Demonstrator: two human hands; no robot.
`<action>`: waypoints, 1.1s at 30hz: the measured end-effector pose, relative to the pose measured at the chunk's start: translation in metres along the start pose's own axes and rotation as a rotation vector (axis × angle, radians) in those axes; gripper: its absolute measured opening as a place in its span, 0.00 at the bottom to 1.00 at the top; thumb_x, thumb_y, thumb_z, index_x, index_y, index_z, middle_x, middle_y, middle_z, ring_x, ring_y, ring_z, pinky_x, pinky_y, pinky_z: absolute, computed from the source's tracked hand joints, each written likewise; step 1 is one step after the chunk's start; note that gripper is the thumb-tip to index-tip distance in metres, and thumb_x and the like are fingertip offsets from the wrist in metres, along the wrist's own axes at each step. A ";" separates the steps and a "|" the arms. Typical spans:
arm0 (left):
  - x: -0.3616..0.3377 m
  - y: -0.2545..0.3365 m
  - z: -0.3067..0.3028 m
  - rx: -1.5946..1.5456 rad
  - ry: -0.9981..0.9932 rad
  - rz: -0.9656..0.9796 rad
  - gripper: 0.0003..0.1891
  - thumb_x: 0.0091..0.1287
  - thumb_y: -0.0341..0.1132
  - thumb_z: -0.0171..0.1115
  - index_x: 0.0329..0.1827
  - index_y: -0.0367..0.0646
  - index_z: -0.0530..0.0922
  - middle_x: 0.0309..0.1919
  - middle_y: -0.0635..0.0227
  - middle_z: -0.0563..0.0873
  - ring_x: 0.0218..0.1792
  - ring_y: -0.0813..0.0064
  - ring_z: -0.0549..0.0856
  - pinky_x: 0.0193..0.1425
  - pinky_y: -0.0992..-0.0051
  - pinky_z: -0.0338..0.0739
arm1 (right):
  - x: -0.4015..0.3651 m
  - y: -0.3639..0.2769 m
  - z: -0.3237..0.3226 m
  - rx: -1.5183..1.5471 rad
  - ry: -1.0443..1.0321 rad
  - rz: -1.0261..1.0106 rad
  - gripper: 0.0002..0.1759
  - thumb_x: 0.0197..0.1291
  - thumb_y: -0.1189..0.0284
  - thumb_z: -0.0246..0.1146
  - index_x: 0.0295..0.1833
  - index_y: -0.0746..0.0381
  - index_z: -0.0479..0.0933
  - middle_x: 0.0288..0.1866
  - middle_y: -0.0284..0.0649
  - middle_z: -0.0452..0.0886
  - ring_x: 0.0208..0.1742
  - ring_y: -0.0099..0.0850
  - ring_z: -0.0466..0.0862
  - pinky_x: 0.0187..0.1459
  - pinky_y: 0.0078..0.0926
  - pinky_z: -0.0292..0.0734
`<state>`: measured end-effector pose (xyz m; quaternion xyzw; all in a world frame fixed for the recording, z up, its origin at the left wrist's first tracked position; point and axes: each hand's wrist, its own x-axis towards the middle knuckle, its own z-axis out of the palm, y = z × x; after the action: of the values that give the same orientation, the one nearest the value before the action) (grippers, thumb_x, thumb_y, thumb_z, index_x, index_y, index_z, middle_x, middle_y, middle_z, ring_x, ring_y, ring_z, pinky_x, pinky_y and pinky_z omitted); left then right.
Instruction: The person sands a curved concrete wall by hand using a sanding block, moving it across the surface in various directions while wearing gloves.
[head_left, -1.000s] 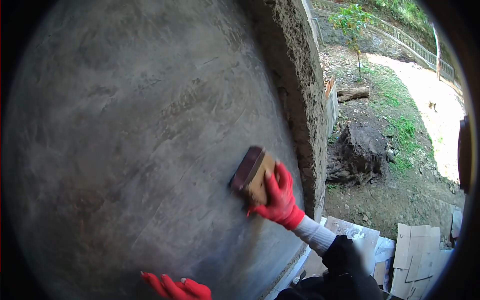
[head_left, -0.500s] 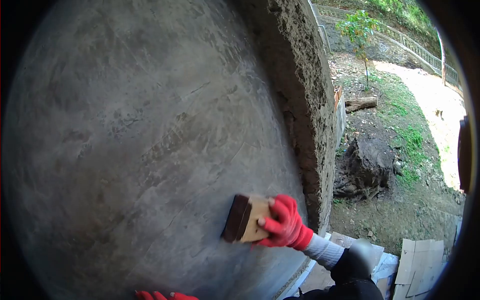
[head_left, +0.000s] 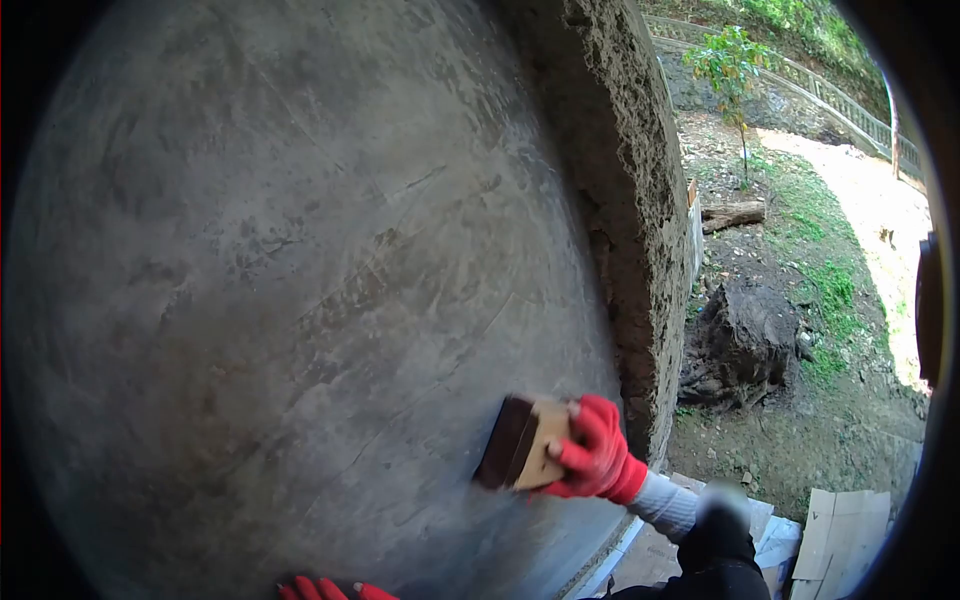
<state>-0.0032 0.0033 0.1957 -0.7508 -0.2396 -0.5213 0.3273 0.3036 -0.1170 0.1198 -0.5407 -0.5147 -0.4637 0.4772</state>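
My right hand (head_left: 597,450), in a red glove with bare fingertips, is closed around a sanding block (head_left: 541,442). The block is pale wood with a dark brown layer on its far side, and it lies against the grey plastered wall (head_left: 330,260) near the wall's right edge. At the bottom of the view only the red-gloved fingers of my left hand (head_left: 325,588) show. They are spread out against the lower wall with nothing visible in them; the rest of that hand is out of frame.
A rough concrete edge (head_left: 655,200) borders the wall on the right. Beyond it lie sloping ground with a tree stump (head_left: 745,345), a log (head_left: 733,215) and a small tree (head_left: 740,80). Flattened cardboard (head_left: 840,540) lies at the lower right.
The view has turned slightly left, so the wall and yard sit further right. My right hand and the sanding block appear further right too, with little shift along the wall.
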 end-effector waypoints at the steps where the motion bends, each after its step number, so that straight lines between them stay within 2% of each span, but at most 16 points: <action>1: 0.001 0.000 -0.002 -0.003 -0.008 0.003 0.20 0.73 0.35 0.51 0.65 0.33 0.68 0.64 0.42 0.71 0.66 0.35 0.69 0.69 0.38 0.61 | 0.025 0.013 -0.011 -0.043 0.031 0.126 0.54 0.36 0.51 0.79 0.73 0.48 0.65 0.71 0.51 0.63 0.59 0.51 0.74 0.60 0.52 0.70; 3: 0.004 0.005 -0.001 0.002 -0.023 -0.056 0.21 0.73 0.36 0.51 0.64 0.33 0.70 0.63 0.43 0.73 0.66 0.34 0.69 0.69 0.38 0.60 | 0.078 0.034 -0.013 -0.157 0.138 0.330 0.60 0.35 0.52 0.80 0.75 0.58 0.60 0.73 0.59 0.59 0.63 0.56 0.70 0.63 0.52 0.66; 5: 0.002 0.005 0.000 0.005 -0.020 -0.060 0.21 0.73 0.36 0.51 0.64 0.33 0.70 0.62 0.43 0.74 0.65 0.34 0.69 0.69 0.38 0.59 | 0.126 0.023 -0.014 -0.137 0.146 0.340 0.60 0.35 0.54 0.80 0.75 0.60 0.60 0.72 0.59 0.59 0.64 0.58 0.68 0.64 0.52 0.64; 7: 0.002 0.005 0.002 0.010 -0.009 -0.065 0.21 0.73 0.37 0.51 0.63 0.32 0.71 0.62 0.43 0.75 0.65 0.34 0.69 0.69 0.38 0.59 | 0.134 -0.021 -0.015 -0.043 0.045 0.151 0.51 0.36 0.52 0.77 0.71 0.52 0.69 0.70 0.56 0.64 0.60 0.53 0.72 0.60 0.51 0.66; 10: 0.001 0.005 0.001 0.013 -0.017 -0.073 0.20 0.73 0.37 0.51 0.63 0.33 0.71 0.62 0.43 0.75 0.65 0.34 0.69 0.69 0.38 0.59 | 0.061 -0.069 0.018 0.031 -0.024 -0.276 0.33 0.52 0.59 0.68 0.67 0.32 0.71 0.66 0.30 0.69 0.47 0.36 0.80 0.46 0.38 0.80; 12: 0.002 0.005 0.000 0.029 -0.014 -0.066 0.21 0.73 0.37 0.51 0.63 0.33 0.71 0.62 0.43 0.75 0.66 0.34 0.68 0.69 0.39 0.60 | 0.008 -0.057 0.020 0.060 -0.118 -0.423 0.31 0.56 0.64 0.66 0.66 0.30 0.72 0.65 0.29 0.68 0.47 0.34 0.79 0.44 0.36 0.80; 14: 0.001 0.004 0.001 0.026 -0.008 -0.068 0.21 0.74 0.38 0.51 0.63 0.33 0.71 0.62 0.43 0.75 0.66 0.34 0.69 0.68 0.39 0.60 | -0.009 -0.028 0.011 0.091 -0.109 -0.273 0.36 0.47 0.55 0.73 0.65 0.32 0.72 0.63 0.33 0.68 0.49 0.39 0.78 0.43 0.41 0.79; 15: 0.001 0.004 0.001 0.018 -0.011 -0.065 0.21 0.74 0.38 0.50 0.63 0.33 0.71 0.62 0.43 0.75 0.66 0.34 0.69 0.68 0.39 0.60 | 0.000 -0.011 0.003 0.034 -0.087 -0.201 0.43 0.40 0.47 0.76 0.67 0.35 0.71 0.63 0.39 0.67 0.51 0.44 0.77 0.46 0.46 0.76; 17: 0.001 0.002 0.001 0.023 -0.012 -0.063 0.21 0.74 0.38 0.50 0.63 0.33 0.71 0.62 0.43 0.75 0.65 0.34 0.69 0.68 0.39 0.60 | 0.037 0.018 -0.012 -0.068 -0.009 0.032 0.57 0.35 0.43 0.78 0.73 0.50 0.64 0.69 0.56 0.63 0.59 0.54 0.73 0.56 0.51 0.71; 19: 0.001 0.006 0.003 0.021 -0.011 -0.075 0.21 0.74 0.38 0.50 0.63 0.33 0.71 0.62 0.44 0.75 0.65 0.34 0.69 0.68 0.39 0.60 | 0.089 0.039 -0.011 -0.061 0.163 0.315 0.60 0.38 0.54 0.80 0.76 0.61 0.58 0.74 0.61 0.55 0.71 0.60 0.62 0.67 0.51 0.62; 20: 0.002 0.005 0.004 0.026 -0.004 -0.069 0.21 0.74 0.38 0.50 0.63 0.32 0.71 0.62 0.44 0.75 0.65 0.34 0.69 0.68 0.39 0.60 | 0.112 0.034 -0.011 -0.044 0.156 0.504 0.58 0.39 0.59 0.80 0.76 0.61 0.58 0.75 0.60 0.52 0.71 0.59 0.62 0.67 0.52 0.61; 23: 0.000 0.005 0.005 0.043 0.006 -0.072 0.21 0.73 0.38 0.51 0.63 0.32 0.71 0.62 0.44 0.75 0.65 0.35 0.69 0.68 0.39 0.60 | 0.126 -0.017 -0.017 -0.071 0.046 0.196 0.48 0.41 0.59 0.77 0.72 0.52 0.67 0.71 0.51 0.62 0.62 0.51 0.72 0.63 0.48 0.68; 27: 0.004 0.007 0.006 0.050 0.019 -0.059 0.20 0.73 0.37 0.53 0.62 0.33 0.72 0.62 0.44 0.74 0.66 0.36 0.69 0.68 0.39 0.60 | 0.012 -0.039 0.018 0.081 -0.096 -0.356 0.40 0.41 0.53 0.76 0.66 0.31 0.72 0.64 0.36 0.67 0.50 0.42 0.77 0.47 0.41 0.79; 30: 0.004 0.007 0.006 0.076 0.022 -0.060 0.20 0.73 0.36 0.53 0.62 0.34 0.71 0.63 0.45 0.74 0.66 0.36 0.69 0.69 0.38 0.60 | -0.017 -0.001 0.005 0.073 -0.103 -0.220 0.40 0.40 0.51 0.77 0.64 0.33 0.72 0.62 0.35 0.68 0.50 0.43 0.77 0.46 0.44 0.77; 31: 0.003 0.006 0.006 0.080 0.019 -0.059 0.20 0.73 0.36 0.53 0.62 0.34 0.71 0.63 0.45 0.74 0.66 0.36 0.69 0.69 0.38 0.60 | -0.005 0.009 0.000 0.034 -0.065 -0.118 0.44 0.39 0.49 0.77 0.66 0.35 0.70 0.63 0.41 0.68 0.50 0.45 0.77 0.48 0.48 0.75; 33: 0.001 0.006 0.007 0.086 0.016 -0.066 0.20 0.73 0.36 0.53 0.63 0.34 0.71 0.63 0.45 0.74 0.66 0.35 0.69 0.69 0.38 0.59 | 0.045 0.025 -0.015 -0.070 0.026 0.045 0.56 0.36 0.48 0.79 0.73 0.52 0.63 0.70 0.56 0.63 0.59 0.54 0.73 0.56 0.52 0.71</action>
<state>0.0057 0.0046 0.1934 -0.7237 -0.2839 -0.5267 0.3439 0.3304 -0.1274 0.1650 -0.5624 -0.4795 -0.4776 0.4751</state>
